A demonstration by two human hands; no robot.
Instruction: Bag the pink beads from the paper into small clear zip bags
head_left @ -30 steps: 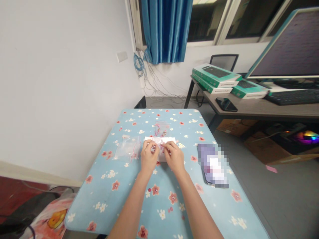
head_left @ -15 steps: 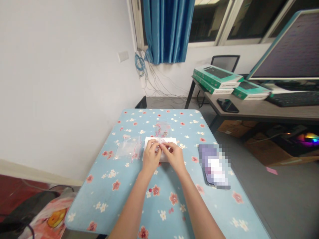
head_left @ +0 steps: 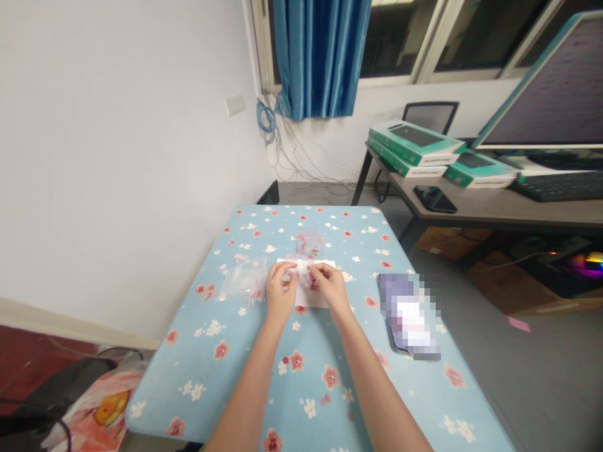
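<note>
My left hand (head_left: pixel 281 292) and my right hand (head_left: pixel 331 289) face each other over a white sheet or flat box (head_left: pixel 307 300) on the table. Between their fingertips is a small clear plastic bag (head_left: pixel 302 269), pinched from both sides; small dark reddish bits show near its right end, too small to name. Just beyond lies another clear zip bag (head_left: pixel 309 240) with small reddish and brownish pieces in it. To the left of my left hand a larger clear zip bag (head_left: pixel 242 280) with a red-pink seal strip lies flat.
The table (head_left: pixel 188 351) has a blue flowered cover. A phone (head_left: pixel 394 314), partly pixelated, lies on its right side. A wooden desk (head_left: pixel 490 210) at the right holds green boxes (head_left: pixel 419 144), another phone (head_left: pixel 434 198), a keyboard and a monitor. A white wall stands left.
My hands have moved apart, the left one to the left, so the plastic bag between them is now more visible. The view has shifted slightly.
</note>
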